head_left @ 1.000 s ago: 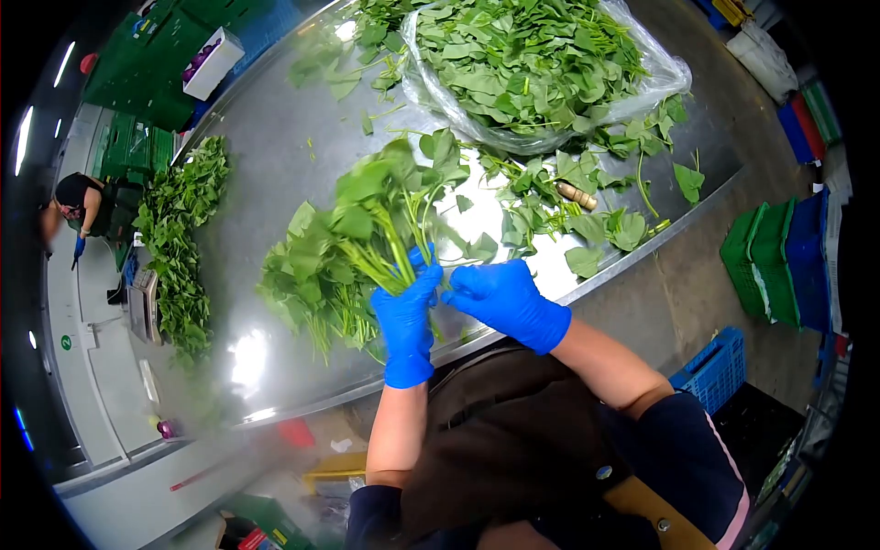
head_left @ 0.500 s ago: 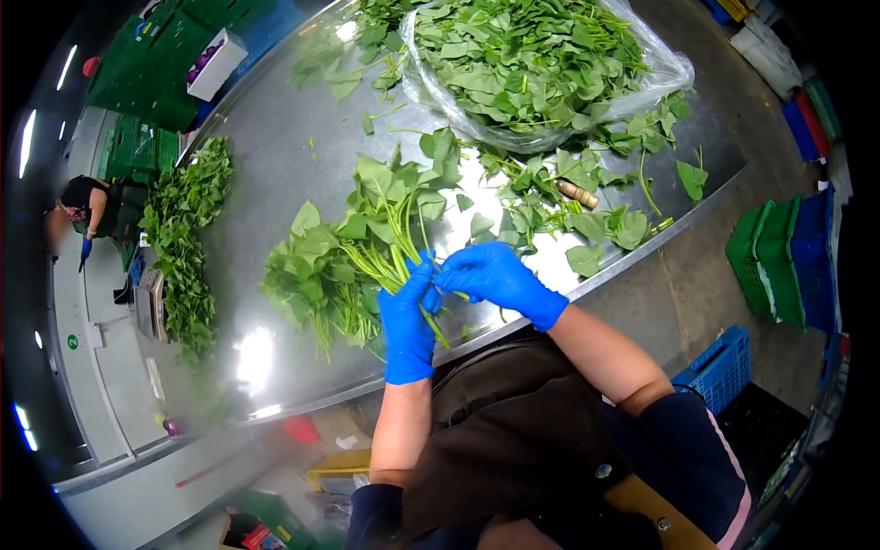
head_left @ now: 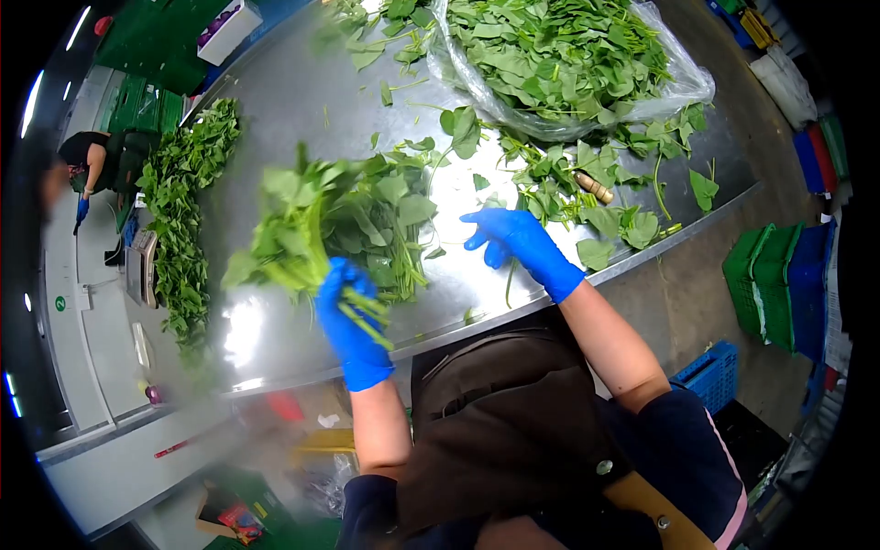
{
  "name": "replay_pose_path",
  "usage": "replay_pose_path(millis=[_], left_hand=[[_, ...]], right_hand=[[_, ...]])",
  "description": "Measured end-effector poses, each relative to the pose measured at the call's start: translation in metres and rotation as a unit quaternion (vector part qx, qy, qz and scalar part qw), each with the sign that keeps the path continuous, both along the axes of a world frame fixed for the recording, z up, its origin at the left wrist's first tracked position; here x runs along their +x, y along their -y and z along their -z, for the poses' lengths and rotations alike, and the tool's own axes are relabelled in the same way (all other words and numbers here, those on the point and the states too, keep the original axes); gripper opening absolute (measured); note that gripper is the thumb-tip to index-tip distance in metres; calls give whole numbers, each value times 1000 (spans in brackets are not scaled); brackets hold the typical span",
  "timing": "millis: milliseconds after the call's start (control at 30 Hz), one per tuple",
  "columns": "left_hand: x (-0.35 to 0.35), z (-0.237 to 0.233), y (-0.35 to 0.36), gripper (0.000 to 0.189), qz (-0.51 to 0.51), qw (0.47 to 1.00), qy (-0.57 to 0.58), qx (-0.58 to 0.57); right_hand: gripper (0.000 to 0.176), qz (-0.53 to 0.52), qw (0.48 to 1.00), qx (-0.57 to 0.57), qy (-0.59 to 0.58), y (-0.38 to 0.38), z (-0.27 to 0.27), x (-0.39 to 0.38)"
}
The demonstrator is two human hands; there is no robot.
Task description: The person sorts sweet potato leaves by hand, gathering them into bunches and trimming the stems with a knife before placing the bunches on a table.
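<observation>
My left hand [head_left: 350,325], in a blue glove, is closed around the stems of a bunch of leafy greens [head_left: 298,225]. The bunch is blurred, its leaves pointing away from me and the cut stem ends sticking out below my fingers. Beside it on the metal table [head_left: 275,124] lies a pile of the same greens [head_left: 390,206], partly hidden by the held bunch. My right hand [head_left: 521,246], also gloved in blue, hovers over the table's near part with fingers apart and nothing visible in them. Loose leaves and stems [head_left: 628,225] are to its right.
A clear plastic bag [head_left: 692,87] full of greens [head_left: 559,60] lies at the back. A wooden-handled tool [head_left: 594,187] rests among loose leaves. More greens [head_left: 188,197] line the left edge, near a co-worker [head_left: 87,165]. Green crates [head_left: 761,280] stand on the right floor.
My left hand has moved left with the bunch, turning it leftward over the table. My right hand has come away from the stems, moved right, and its fingers have spread.
</observation>
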State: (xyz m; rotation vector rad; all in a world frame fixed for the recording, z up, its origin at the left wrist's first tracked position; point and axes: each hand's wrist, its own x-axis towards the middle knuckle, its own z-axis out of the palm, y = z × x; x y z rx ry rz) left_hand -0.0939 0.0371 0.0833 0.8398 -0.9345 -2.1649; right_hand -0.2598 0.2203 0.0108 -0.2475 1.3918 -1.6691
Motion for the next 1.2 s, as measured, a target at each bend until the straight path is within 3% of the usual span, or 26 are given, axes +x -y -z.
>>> replay_pose_path(millis=[100, 133, 200, 267, 333, 400, 433, 500, 567, 600, 667, 767, 800, 867, 900, 1000, 1133, 1200], left_hand=[[22, -1, 33, 29, -128, 989, -18, -74], [19, -14, 30, 31, -230, 971, 38, -51], [48, 4, 61, 30, -174, 984, -42, -7], [82, 31, 85, 26, -74, 993, -80, 35], [95, 52, 92, 24, -56, 983, -110, 137], [105, 70, 89, 21, -23, 956, -177, 233], [107, 75, 87, 23, -33, 951, -175, 253], [115, 76, 91, 26, 6, 943, -210, 260], [118, 61, 90, 32, 1, 931, -209, 298], [120, 55, 92, 30, 11, 943, -186, 277], [124, 51, 94, 26, 35, 961, -140, 236], [113, 47, 84, 14, 42, 979, -52, 192], [104, 43, 80, 11, 39, 982, -29, 183], [89, 30, 70, 8, 32, 989, 29, 140], [78, 23, 64, 8, 24, 992, 51, 116], [50, 15, 45, 11, 17, 995, 99, 17], [23, 10, 26, 16, 27, 987, 141, -68], [8, 13, 19, 17, 43, 981, 161, -102]], right_hand=[[29, -60, 989, 116, -65, 6, 45, 19], [24, -66, 982, 159, -76, 9, 48, 27], [20, -94, 983, 150, -45, 19, 39, 42], [32, -86, 974, 86, -190, 30, 54, 59], [31, -126, 905, 203, -352, 52, 52, 68], [31, -145, 819, 261, -490, 71, 61, 76], [28, -134, 801, 273, -516, 78, 66, 79], [29, -169, 850, 274, -416, 86, 67, 78], [27, -136, 898, 238, -345, 83, 50, 79], [17, -84, 936, 169, -298, 76, 40, 79], [16, -52, 980, 158, -112, 65, -4, 80], [13, 0, 984, 141, -106, 49, 3, 88], [11, 25, 977, 134, -162, 43, 2, 93], [13, 66, 993, 64, -75, 40, -13, 98], [15, 78, 991, 70, -85, 40, -11, 98], [16, 25, 986, 97, -130, 35, -9, 91], [17, -26, 996, 25, -82, 31, -19, 73], [18, -41, 993, -16, -113, 26, -24, 68]])
